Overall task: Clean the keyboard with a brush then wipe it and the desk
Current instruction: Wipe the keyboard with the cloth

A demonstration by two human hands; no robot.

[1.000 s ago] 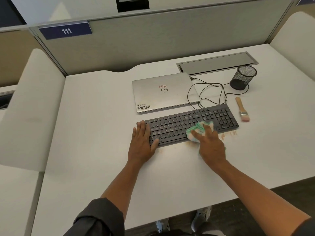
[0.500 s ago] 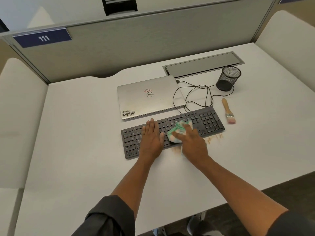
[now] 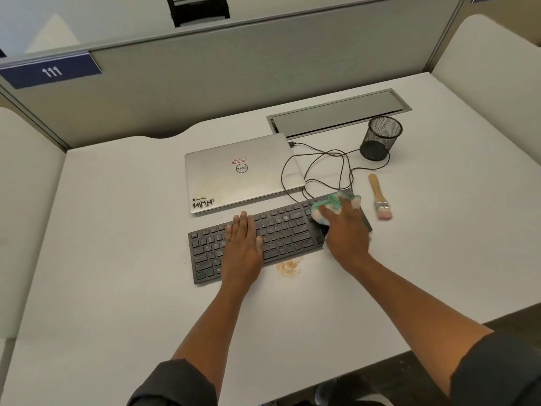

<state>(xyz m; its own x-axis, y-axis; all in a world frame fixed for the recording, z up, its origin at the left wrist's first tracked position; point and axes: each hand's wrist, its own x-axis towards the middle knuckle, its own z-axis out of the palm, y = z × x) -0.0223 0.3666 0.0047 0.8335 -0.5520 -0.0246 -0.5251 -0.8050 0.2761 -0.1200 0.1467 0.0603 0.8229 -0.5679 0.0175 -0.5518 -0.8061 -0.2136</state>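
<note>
My left hand [image 3: 244, 244] lies flat, fingers straight, on the left half of the keyboard [image 3: 278, 232], which sits mid-worktop [image 3: 117, 259] in front of the closed laptop [image 3: 243, 174]. My right hand [image 3: 347, 232] presses a green-and-white cloth [image 3: 333, 205] onto the keyboard's right end, fingers spread over it. The brush [image 3: 379, 197] lies just right of the keyboard. Crumbs [image 3: 289, 267] sit by the keyboard's near edge.
</note>
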